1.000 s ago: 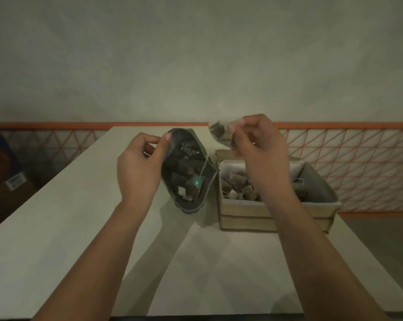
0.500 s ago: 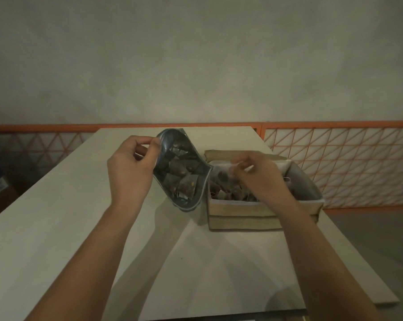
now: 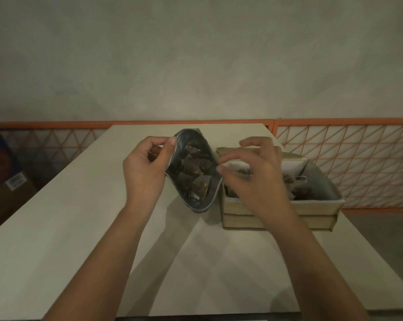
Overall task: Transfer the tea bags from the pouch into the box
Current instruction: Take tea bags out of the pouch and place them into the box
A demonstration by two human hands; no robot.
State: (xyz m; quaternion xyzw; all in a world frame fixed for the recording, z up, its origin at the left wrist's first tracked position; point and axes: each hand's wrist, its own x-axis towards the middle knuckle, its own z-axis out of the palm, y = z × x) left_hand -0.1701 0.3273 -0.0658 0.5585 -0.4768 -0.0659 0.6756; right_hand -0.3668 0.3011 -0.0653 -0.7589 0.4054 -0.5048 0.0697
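A silvery pouch (image 3: 205, 203) stands open on the table, with several dark tea bags (image 3: 193, 172) showing inside. My left hand (image 3: 144, 172) pinches the pouch's left rim between thumb and fingers. Right of the pouch sits a cardboard box (image 3: 311, 209) with several tea bags (image 3: 297, 184) and their strings lying in it. My right hand (image 3: 253, 174) hovers above the box's left part, fingers loosely spread and holding nothing, its fingertips close to the pouch's right rim.
The pale table (image 3: 56, 228) ends just beyond the pouch and just right of the box. An orange lattice railing (image 3: 348, 158) runs behind it. A cardboard carton (image 3: 3, 172) stands on the floor at the far left.
My right hand lowered a tea bag into the box, let it go, and has moved back left toward the pouch's mouth. My left hand has kept its hold on the pouch.
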